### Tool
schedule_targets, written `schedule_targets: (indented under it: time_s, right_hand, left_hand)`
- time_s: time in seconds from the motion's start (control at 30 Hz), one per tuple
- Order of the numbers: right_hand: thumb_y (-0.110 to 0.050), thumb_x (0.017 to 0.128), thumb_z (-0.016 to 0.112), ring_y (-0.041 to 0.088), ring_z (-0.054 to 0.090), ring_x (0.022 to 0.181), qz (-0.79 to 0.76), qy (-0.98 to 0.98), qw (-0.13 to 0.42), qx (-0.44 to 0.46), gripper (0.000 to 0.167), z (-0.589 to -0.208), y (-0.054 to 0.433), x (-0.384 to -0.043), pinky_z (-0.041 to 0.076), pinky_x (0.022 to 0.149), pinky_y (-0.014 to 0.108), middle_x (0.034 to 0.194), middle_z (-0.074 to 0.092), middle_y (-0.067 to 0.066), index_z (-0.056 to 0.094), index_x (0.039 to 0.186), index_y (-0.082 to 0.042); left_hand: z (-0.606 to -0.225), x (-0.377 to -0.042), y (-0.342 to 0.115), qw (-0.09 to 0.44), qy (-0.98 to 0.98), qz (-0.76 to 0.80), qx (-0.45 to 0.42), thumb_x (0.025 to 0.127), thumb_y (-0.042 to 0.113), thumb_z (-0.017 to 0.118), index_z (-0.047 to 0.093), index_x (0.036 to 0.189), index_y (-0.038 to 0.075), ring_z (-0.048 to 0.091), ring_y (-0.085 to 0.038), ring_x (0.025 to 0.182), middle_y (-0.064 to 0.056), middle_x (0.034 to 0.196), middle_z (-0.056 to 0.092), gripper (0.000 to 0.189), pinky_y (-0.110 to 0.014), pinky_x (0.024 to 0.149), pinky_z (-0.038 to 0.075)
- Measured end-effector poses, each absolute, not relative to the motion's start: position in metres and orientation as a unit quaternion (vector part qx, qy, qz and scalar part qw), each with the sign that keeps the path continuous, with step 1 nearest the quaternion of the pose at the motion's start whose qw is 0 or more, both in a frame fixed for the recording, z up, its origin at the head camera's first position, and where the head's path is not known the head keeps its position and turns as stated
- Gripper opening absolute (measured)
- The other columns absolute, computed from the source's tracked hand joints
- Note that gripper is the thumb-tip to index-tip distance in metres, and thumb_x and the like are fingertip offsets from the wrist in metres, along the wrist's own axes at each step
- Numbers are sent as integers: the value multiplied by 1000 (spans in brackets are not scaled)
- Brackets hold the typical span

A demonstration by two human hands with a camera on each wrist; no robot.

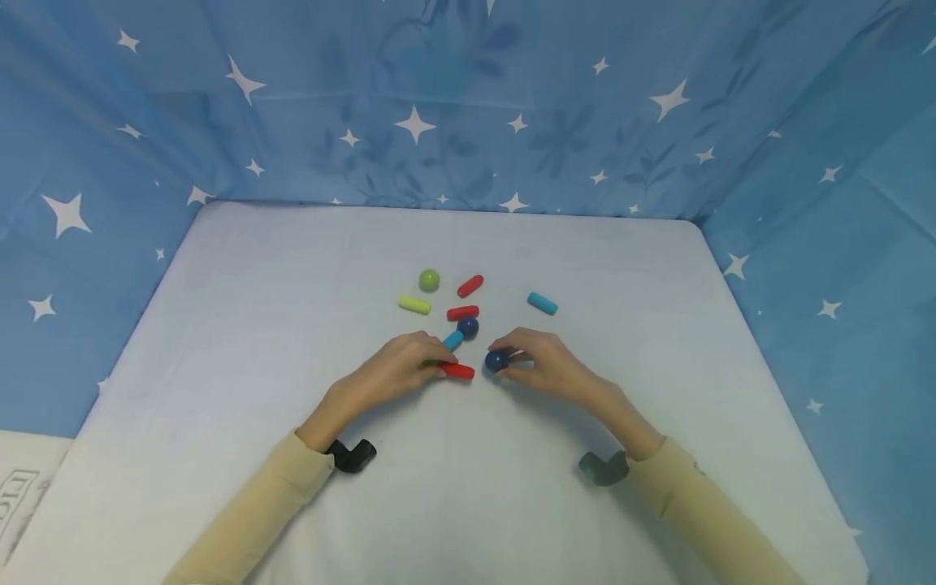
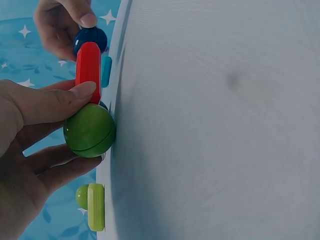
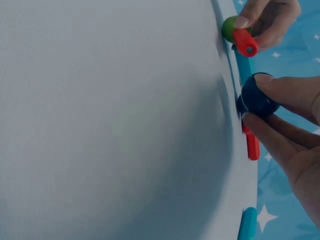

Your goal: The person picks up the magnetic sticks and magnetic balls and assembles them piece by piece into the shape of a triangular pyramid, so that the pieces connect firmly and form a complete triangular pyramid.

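Observation:
My left hand [image 1: 405, 364] pinches a red rod [image 1: 457, 371] between thumb and fingers. A green ball [image 2: 90, 131] sits at the rod's near end and looks joined to it; in the head view the fingers mostly hide it. The rod's free end, with a small hole [image 3: 249, 49], points toward my right hand [image 1: 544, 361]. That hand holds a dark blue ball [image 3: 259, 95] by thumb and fingertips. A small gap parts this ball from the red rod in the head view. Just beyond the left fingers lies a light blue rod [image 1: 453, 341], touching or joined to another dark blue ball [image 1: 468, 327].
Farther back on the white table [image 1: 292, 268] lie two red rods, one [image 1: 463, 313] nearer and one [image 1: 470, 286] beyond. A yellow-green rod [image 1: 414, 305] and a green ball [image 1: 429, 280] are left, another light blue rod [image 1: 543, 304] right. A starred blue curtain [image 1: 453, 106] encloses the table.

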State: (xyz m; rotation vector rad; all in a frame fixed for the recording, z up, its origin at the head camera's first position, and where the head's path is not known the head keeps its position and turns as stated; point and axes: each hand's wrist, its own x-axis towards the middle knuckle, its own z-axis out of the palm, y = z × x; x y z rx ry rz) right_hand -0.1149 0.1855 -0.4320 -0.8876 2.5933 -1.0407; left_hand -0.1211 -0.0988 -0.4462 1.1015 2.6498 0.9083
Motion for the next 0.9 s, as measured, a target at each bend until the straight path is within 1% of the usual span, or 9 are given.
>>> schedule_targets:
  time_s: [0.3,0.57,0.67,0.73,0.8,0.9]
  right_hand:
    - [-2,86,80,23,72,109,-356,870,129,-316,41,-434,177,-105,59,93,35,120,71,10,68,126,-2]
    - [-1,85,81,22,74,106,-347,871,126,-324,40,-433,171,-101,60,92,32,118,72,9,68,123,-3]
    - [-1,85,81,22,74,106,-346,870,128,-327,40,-433,171,-101,60,91,31,118,72,9,68,123,-3]
    - [-1,86,81,22,73,107,-348,869,132,-325,40,-433,171,-100,60,91,31,118,72,9,67,123,-3]
    - [0,86,81,22,73,107,-348,870,135,-324,40,-433,170,-99,60,91,31,118,71,9,67,123,-3]
    - [0,86,81,22,73,106,-345,871,139,-321,39,-433,170,-96,60,91,31,117,71,10,66,122,-2]
  left_hand:
    - [-449,-121,-98,61,875,310,367,91,5,77,80,110,13,62,-14,93,2,104,76,21,-32,87,56]
    - [-448,-120,-98,57,873,311,370,91,5,78,80,109,13,60,-13,92,3,100,75,20,-31,85,55]
    - [-447,-119,-98,56,874,309,370,91,6,77,80,109,13,62,-14,93,3,101,75,20,-32,86,56]
    - [-447,-119,-98,51,873,309,374,90,6,78,79,111,11,65,-15,98,1,105,76,21,-33,90,57]
    - [-448,-120,-99,45,870,312,379,90,5,78,78,114,9,68,-18,107,-2,114,75,24,-35,96,57]
    - [-449,-120,-100,39,868,321,377,89,4,79,75,119,5,67,-22,118,-6,125,71,31,-38,104,54]
